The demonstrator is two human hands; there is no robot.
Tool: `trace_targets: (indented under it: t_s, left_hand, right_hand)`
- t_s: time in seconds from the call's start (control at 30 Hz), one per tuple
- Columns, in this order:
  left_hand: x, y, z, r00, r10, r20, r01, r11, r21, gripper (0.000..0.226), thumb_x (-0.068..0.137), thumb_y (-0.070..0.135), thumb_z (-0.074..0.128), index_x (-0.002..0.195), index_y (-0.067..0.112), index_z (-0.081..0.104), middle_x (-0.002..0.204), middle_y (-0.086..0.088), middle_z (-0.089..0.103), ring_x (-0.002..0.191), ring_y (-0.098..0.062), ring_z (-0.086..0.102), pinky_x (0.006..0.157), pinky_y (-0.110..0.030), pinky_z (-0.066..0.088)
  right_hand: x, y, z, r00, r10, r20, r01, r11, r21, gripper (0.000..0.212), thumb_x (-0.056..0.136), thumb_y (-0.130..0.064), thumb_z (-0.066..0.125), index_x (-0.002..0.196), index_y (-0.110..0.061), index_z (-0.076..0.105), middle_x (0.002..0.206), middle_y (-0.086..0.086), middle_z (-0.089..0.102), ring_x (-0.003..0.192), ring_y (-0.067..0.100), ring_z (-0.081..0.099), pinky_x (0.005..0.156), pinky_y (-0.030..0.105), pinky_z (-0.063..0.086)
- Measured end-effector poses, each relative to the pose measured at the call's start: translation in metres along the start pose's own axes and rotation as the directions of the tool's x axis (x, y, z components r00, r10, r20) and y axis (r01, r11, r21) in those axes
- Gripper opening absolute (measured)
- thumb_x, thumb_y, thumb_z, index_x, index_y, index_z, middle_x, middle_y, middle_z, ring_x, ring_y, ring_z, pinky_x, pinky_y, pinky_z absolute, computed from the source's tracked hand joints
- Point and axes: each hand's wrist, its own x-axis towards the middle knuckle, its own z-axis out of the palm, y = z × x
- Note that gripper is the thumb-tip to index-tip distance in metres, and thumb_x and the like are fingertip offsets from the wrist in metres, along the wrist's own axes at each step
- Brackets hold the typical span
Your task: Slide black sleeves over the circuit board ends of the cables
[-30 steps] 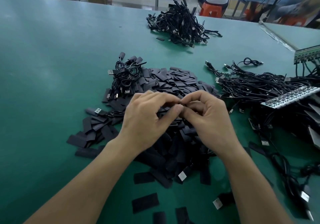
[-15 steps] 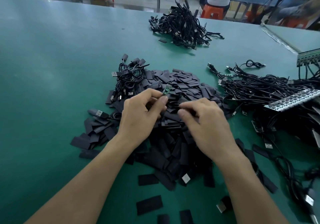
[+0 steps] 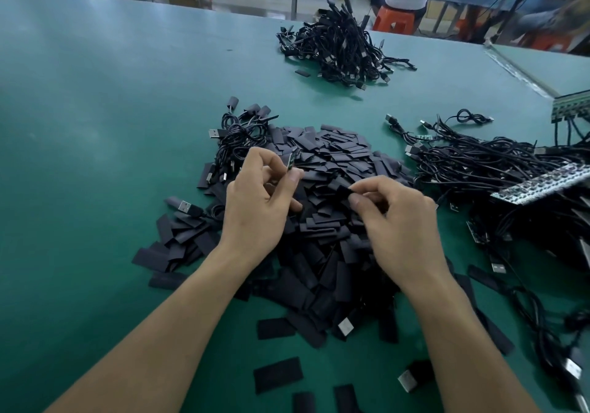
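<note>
- Head view: left hand (image 3: 255,211), centre frame, pinches a small green circuit board (image 3: 292,161) upright.
- Right hand (image 3: 399,221), right of centre, pinches one black sleeve (image 3: 343,191) above the sleeve pile (image 3: 335,163) on the green table (image 3: 95,125).

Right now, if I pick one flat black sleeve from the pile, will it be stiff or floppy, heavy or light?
Probably light: the flat black sleeves lie loosely heaped. Likely pliable: the right hand pinches one between fingertips. Being flat, it should not roll.
</note>
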Motion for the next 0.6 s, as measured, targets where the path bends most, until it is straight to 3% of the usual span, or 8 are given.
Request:
trace_targets:
  t_s: [0.07,0.1,0.17,0.23,0.33,0.47,0.6]
  left_hand:
    - [0.001,-0.001,0.0,1.0,-0.005,-0.013,0.005,1.0,-0.02,0.029,0.095,0.024,0.065,0.082,0.042,0.046,0.083,0.004,0.072,0.058,-0.014,0.071,0.061,-0.03,0.054]
    - [0.001,-0.001,0.0,1.0,-0.009,-0.012,0.009,1.0,-0.025,0.029,0.095,0.022,0.066,0.085,0.041,0.047,0.083,0.006,0.073,0.058,-0.014,0.071,0.061,-0.028,0.054]
    - [0.002,-0.001,0.001,1.0,-0.01,-0.006,0.01,1.0,-0.028,0.025,0.096,0.019,0.066,0.093,0.039,0.051,0.086,0.012,0.074,0.057,-0.011,0.07,0.06,-0.023,0.054]
    - [0.002,-0.001,0.001,1.0,-0.005,-0.009,0.005,1.0,-0.027,0.024,0.096,0.017,0.065,0.098,0.039,0.055,0.086,0.017,0.074,0.057,-0.008,0.069,0.059,-0.017,0.052]
    - [0.002,-0.001,0.001,1.0,0.007,-0.013,-0.008,1.0,-0.019,0.026,0.097,0.015,0.064,0.096,0.04,0.057,0.085,0.019,0.074,0.057,-0.007,0.069,0.057,-0.015,0.051]
    - [0.001,-0.002,0.001,1.0,0.01,-0.004,-0.01,1.0,-0.014,0.024,0.097,0.016,0.063,0.094,0.04,0.058,0.082,0.017,0.074,0.055,-0.008,0.068,0.056,-0.016,0.051]
    - [0.001,-0.002,0.001,1.0,-0.003,-0.001,0.003,1.0,-0.02,0.022,0.097,0.017,0.063,0.094,0.038,0.058,0.081,0.014,0.075,0.054,-0.011,0.069,0.057,-0.018,0.051]
  right_hand:
    - [0.001,0.005,-0.004,1.0,-0.004,-0.029,0.0,0.991,-0.134,0.014,0.09,-0.023,0.072,0.103,-0.025,0.075,0.085,-0.013,0.066,0.082,0.006,0.062,0.077,0.029,0.055]
    - [0.001,0.007,-0.006,0.999,-0.012,-0.04,0.004,0.979,-0.203,0.018,0.089,-0.026,0.072,0.107,-0.026,0.074,0.09,-0.01,0.061,0.087,0.013,0.059,0.079,0.032,0.053]
    - [0.001,0.006,-0.007,0.999,-0.047,-0.004,0.045,0.97,-0.239,0.022,0.085,-0.031,0.075,0.107,-0.028,0.073,0.096,-0.008,0.054,0.095,0.016,0.053,0.082,0.03,0.046]
    - [0.0,0.003,-0.005,0.983,-0.106,0.151,0.141,0.961,-0.238,0.023,0.083,-0.036,0.076,0.105,-0.031,0.074,0.096,-0.008,0.053,0.099,0.015,0.049,0.086,0.031,0.043]
    - [-0.004,0.0,0.002,0.934,-0.106,0.341,0.228,0.911,-0.343,0.032,0.088,-0.044,0.068,0.119,-0.035,0.07,0.099,-0.011,0.05,0.104,0.015,0.044,0.094,0.036,0.04]
    - [-0.006,-0.001,0.007,0.949,-0.064,0.309,0.184,0.908,-0.378,0.036,0.091,-0.049,0.062,0.122,-0.032,0.068,0.104,-0.009,0.053,0.109,0.017,0.047,0.095,0.037,0.041]
    - [-0.007,0.0,0.007,0.964,-0.069,0.258,0.158,0.926,-0.342,0.024,0.092,-0.045,0.062,0.107,-0.029,0.072,0.099,-0.008,0.056,0.106,0.016,0.049,0.093,0.035,0.042]
